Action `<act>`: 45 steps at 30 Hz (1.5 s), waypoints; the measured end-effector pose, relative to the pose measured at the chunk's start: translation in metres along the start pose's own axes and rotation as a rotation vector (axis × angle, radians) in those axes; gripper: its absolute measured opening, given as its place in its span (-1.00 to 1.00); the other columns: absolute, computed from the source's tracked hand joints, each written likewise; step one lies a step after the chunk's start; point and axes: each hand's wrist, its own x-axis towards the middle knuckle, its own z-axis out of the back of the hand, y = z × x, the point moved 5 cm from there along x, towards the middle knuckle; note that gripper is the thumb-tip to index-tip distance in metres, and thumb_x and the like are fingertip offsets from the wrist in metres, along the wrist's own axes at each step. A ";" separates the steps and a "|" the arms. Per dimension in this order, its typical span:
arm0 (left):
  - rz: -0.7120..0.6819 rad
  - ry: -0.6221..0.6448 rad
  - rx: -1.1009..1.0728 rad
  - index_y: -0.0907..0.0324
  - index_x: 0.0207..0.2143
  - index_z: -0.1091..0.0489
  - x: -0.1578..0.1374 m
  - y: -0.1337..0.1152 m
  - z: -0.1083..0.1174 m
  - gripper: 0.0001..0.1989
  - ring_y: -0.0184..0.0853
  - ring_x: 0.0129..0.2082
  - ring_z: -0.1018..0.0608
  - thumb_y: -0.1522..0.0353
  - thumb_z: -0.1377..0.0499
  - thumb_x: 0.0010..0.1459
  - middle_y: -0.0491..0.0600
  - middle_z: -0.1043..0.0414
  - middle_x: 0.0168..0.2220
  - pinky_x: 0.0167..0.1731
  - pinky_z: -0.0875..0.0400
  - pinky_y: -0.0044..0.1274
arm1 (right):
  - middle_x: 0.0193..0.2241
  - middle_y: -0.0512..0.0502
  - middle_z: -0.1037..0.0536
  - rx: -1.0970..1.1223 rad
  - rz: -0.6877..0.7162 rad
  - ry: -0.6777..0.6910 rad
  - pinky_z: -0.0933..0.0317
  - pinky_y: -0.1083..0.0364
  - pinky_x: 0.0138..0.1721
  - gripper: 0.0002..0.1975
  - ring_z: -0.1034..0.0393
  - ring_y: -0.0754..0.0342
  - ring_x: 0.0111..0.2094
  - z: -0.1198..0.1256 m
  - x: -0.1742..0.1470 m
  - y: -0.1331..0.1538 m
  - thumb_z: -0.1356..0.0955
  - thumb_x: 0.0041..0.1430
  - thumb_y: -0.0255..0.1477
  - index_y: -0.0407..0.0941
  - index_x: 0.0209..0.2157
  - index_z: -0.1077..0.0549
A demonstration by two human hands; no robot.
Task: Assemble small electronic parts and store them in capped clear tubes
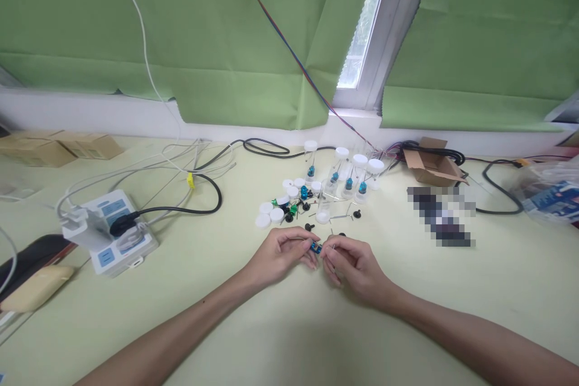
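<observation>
- Just between the two hands, above the worktop (289,338), sits the small blue part (316,247), its long axis seeming to slope down from the left fingers toward the right ones.
- Left hand (284,255): nearer of the two, thumb and fingers clamped on the blue part's left end, so its other end faces rightward.
- Right hand (357,265): directly right of the part, thumb and forefinger pinched together on what looks like a thin metal rod (333,246); whether rod or fingertips touch the part, I cannot tell.
- Beyond the fingers: a black knob (309,227), bent metal rods (341,217) and loose white caps (277,215).
- Farther back: clear tubes (360,176) with white tops, blue pieces inside.
</observation>
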 end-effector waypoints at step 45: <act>-0.211 -0.013 0.324 0.16 -0.23 -0.62 -0.001 -0.009 0.010 -0.86 -0.36 -0.42 -0.63 0.38 -0.26 0.18 -0.03 -0.44 -0.35 -0.32 -0.61 -0.47 | -0.70 0.11 -0.30 0.043 -0.059 0.012 -0.08 0.16 -0.61 -0.73 -0.14 0.22 -0.70 0.000 0.001 -0.005 -0.29 0.35 -0.28 -0.19 -0.34 -0.42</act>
